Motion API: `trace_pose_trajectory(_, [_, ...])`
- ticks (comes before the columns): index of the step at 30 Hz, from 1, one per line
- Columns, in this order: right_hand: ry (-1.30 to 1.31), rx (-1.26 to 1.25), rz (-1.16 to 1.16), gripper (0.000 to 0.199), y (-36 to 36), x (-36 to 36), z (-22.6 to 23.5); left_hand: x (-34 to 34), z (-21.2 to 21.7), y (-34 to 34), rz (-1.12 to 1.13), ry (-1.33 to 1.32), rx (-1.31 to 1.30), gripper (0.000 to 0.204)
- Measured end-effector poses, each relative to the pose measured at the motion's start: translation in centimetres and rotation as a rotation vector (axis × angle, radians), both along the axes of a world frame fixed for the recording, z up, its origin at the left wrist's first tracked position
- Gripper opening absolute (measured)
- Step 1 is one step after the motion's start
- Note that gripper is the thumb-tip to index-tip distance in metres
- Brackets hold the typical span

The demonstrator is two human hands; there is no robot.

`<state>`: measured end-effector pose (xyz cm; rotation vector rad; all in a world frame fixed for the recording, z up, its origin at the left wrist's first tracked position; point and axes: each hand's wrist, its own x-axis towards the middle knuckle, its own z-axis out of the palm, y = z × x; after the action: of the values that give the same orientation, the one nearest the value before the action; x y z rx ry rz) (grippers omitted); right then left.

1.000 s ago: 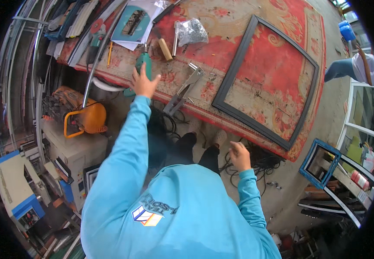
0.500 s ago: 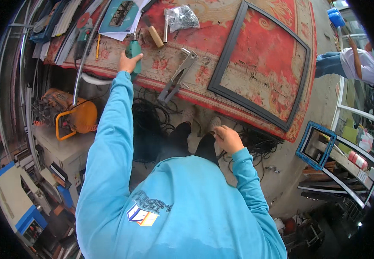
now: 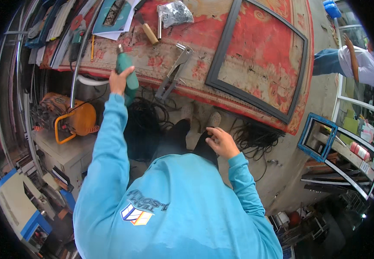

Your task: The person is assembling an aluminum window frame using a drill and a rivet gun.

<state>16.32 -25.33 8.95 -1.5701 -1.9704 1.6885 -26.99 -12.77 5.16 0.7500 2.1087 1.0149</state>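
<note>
My left hand (image 3: 120,81) is closed around the body of a green power drill (image 3: 129,82) at the table's near edge. The drill's silver chuck points away from me, over the red patterned cloth (image 3: 154,61). My right hand (image 3: 222,142) hangs in front of my right thigh with its fingers loosely bent and somewhat apart, and I see nothing in it. To the right of the drill lies a metal hand riveter-like tool (image 3: 176,71) with two long handles reaching over the edge. A dark rectangular frame (image 3: 221,52) lies flat farther right.
A wooden-handled tool (image 3: 150,34), a metal tube (image 3: 159,26) and a clear bag of small parts (image 3: 175,14) lie farther back. An angle grinder (image 3: 77,36) is at left. Below stand an orange compressor (image 3: 83,118) and coiled black cables (image 3: 256,138). Another person (image 3: 359,64) stands at right.
My left hand has drawn the drill back toward me and slightly left, away from the papers. My right hand has shifted a little left and its fingers have loosened.
</note>
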Motion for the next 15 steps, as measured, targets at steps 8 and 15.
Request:
trace_pose_trajectory(8, [0.512,0.000,-0.007,0.102,0.3,-8.1,3.4,12.1,7.7,-11.6,0.000,-0.745,-0.020,0.040])
trace_pose_trajectory(15, [0.775,-0.388,-0.600,0.071,0.6,-4.1,3.9,16.8,6.5,-10.2,-0.546,-0.405,0.040,0.056])
